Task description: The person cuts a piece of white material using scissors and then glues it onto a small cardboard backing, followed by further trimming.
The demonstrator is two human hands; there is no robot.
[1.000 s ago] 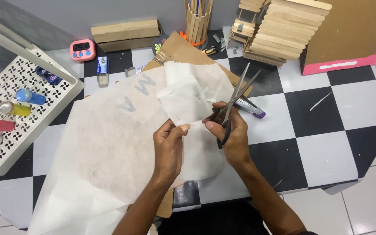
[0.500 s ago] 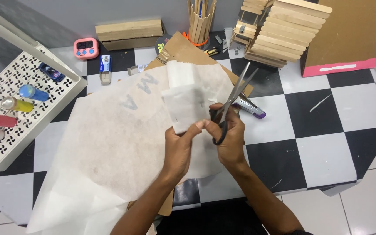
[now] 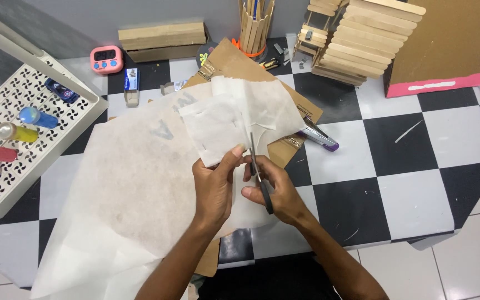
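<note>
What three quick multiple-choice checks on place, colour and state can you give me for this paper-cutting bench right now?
1. Where does the pink digital timer sit?
A. at the far left of the table, beside the wooden blocks
B. on the near right tile
C. inside the white perforated tray

2. What colour is the strip along the bottom of the cardboard panel at far right?
A. green
B. pink
C. blue

3. How are the scissors held?
A. lying free on the table
B. in the left hand
C. in the right hand, blades at the thin white paper piece

Answers: 1 A, it sits left of the blocks. 2 B, the strip is pink. 3 C, the left hand pinches the paper.
</note>
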